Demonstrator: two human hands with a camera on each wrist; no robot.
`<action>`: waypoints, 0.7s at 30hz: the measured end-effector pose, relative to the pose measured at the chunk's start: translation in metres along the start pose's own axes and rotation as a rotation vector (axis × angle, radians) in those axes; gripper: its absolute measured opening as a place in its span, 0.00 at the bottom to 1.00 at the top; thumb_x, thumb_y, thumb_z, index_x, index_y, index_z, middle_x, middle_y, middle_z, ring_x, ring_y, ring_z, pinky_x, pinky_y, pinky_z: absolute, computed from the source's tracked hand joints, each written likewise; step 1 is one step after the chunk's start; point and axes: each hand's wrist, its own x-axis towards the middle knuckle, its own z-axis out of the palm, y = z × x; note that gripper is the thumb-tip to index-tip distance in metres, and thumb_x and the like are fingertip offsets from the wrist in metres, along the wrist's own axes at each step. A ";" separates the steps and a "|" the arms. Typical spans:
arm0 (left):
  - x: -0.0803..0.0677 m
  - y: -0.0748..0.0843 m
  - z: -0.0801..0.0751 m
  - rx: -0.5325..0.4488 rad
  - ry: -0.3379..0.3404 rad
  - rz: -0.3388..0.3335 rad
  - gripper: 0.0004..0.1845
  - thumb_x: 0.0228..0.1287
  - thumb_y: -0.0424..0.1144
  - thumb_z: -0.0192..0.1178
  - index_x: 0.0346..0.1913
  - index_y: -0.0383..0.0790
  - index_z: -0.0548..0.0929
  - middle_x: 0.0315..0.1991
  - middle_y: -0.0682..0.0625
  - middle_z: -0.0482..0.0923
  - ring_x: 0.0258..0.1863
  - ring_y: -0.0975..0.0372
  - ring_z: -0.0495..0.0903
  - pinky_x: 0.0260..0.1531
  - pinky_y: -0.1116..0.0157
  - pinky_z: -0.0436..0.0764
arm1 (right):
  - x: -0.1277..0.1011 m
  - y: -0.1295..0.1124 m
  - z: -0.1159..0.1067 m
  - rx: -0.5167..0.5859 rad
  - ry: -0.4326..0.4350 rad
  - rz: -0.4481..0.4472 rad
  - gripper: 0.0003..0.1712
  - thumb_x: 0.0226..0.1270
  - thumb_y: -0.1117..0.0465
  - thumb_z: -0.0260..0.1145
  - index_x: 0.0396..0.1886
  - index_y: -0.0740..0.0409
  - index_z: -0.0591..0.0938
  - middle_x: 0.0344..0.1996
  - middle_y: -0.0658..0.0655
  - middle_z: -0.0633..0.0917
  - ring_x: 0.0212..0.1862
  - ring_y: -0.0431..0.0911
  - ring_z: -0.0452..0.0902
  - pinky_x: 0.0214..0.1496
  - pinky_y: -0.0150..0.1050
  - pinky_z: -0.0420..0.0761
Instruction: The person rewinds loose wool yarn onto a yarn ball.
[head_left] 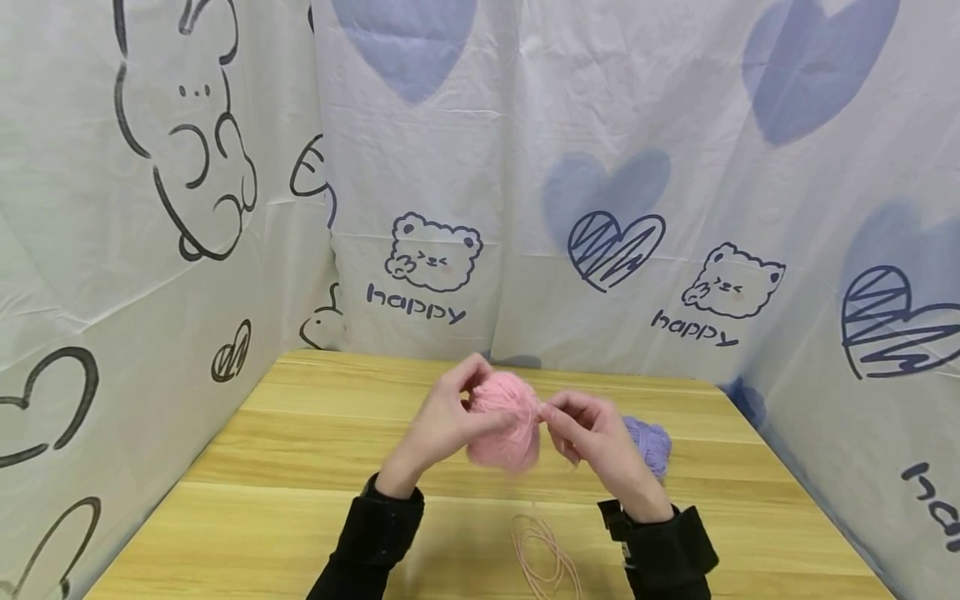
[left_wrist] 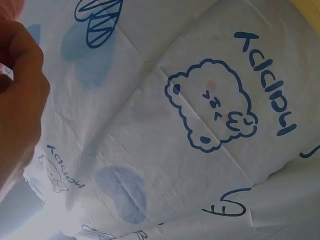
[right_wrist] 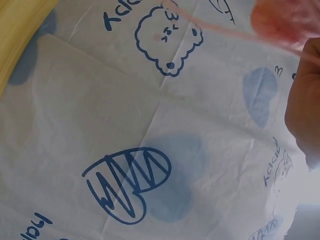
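Observation:
A ball of pink yarn (head_left: 502, 446) is held up over the table in the head view. My left hand (head_left: 450, 412) grips it from the left, with the thumb across its front. At the ball's right side my right hand (head_left: 592, 429) pinches the yarn between thumb and fingertips. In the right wrist view a pink strand (right_wrist: 240, 35) runs out from the right hand, with part of the ball above. The left wrist view catches only part of the left hand (left_wrist: 20, 95) at its edge.
Loose loops of pale pink yarn (head_left: 543, 558) lie on the wooden table (head_left: 262, 500) near the front. A purple yarn ball (head_left: 652, 446) sits behind the right hand. Printed white cloth (head_left: 525, 325) hangs around the table's back and sides.

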 end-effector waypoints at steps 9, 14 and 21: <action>0.003 -0.002 -0.005 -0.254 0.273 0.007 0.18 0.53 0.30 0.68 0.44 0.36 0.71 0.44 0.48 0.75 0.43 0.60 0.75 0.42 0.68 0.80 | 0.001 0.001 0.004 0.008 -0.175 0.023 0.10 0.69 0.65 0.60 0.39 0.68 0.83 0.18 0.48 0.76 0.17 0.38 0.65 0.14 0.31 0.69; 0.001 0.002 -0.009 -0.454 0.169 0.018 0.17 0.56 0.30 0.62 0.48 0.39 0.71 0.51 0.48 0.73 0.46 0.59 0.77 0.44 0.67 0.83 | 0.004 0.007 0.005 -0.002 -0.213 0.069 0.12 0.70 0.64 0.59 0.40 0.71 0.81 0.19 0.46 0.76 0.19 0.35 0.64 0.16 0.31 0.67; -0.002 0.003 -0.010 -0.518 -0.030 0.082 0.18 0.54 0.28 0.61 0.48 0.43 0.72 0.47 0.48 0.75 0.41 0.62 0.78 0.43 0.68 0.83 | 0.002 0.010 0.003 -0.019 -0.173 0.069 0.07 0.66 0.73 0.52 0.33 0.64 0.76 0.18 0.45 0.72 0.19 0.34 0.65 0.17 0.33 0.70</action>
